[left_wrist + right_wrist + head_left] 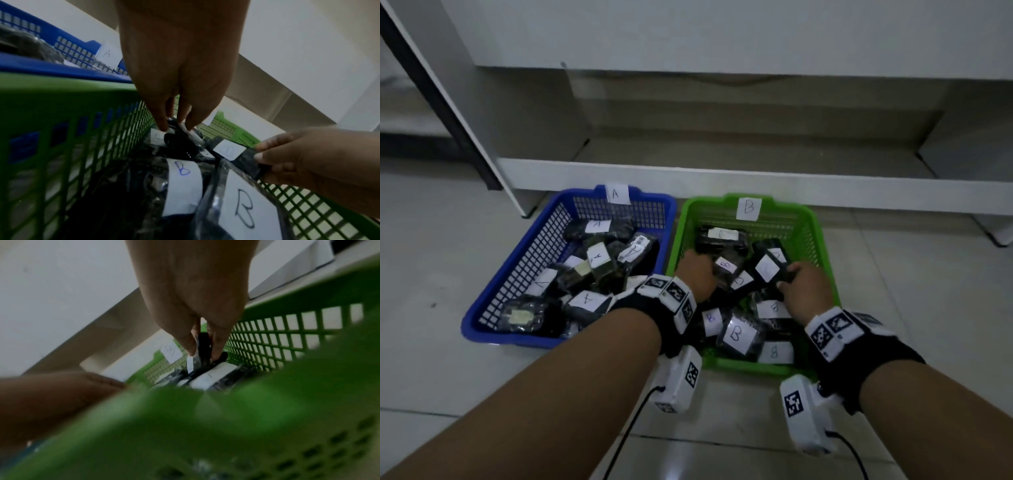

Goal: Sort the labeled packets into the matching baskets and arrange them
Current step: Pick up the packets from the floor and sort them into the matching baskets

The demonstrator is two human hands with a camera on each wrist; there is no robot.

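Both hands are inside the green basket (822, 240), tagged B (748, 207). It holds several dark plastic packets with white B labels (736, 334). My left hand (705, 262) is near the left wall, and its fingertips (163, 128) pinch the shiny edge of a dark packet (179, 144). My right hand (787, 275) pinches the end of another dark B packet (768, 265) between thumb and fingers (190, 347) and tilts it up. The blue basket (551, 219), tagged A (617, 194), sits to the left with several A packets (599, 257).
Both baskets stand side by side on a pale tiled floor (431, 257). A low white shelf ledge (756, 185) runs just behind them, with a white upright panel (465, 120) at the left. Cables hang from both wrist cameras over the floor near me.
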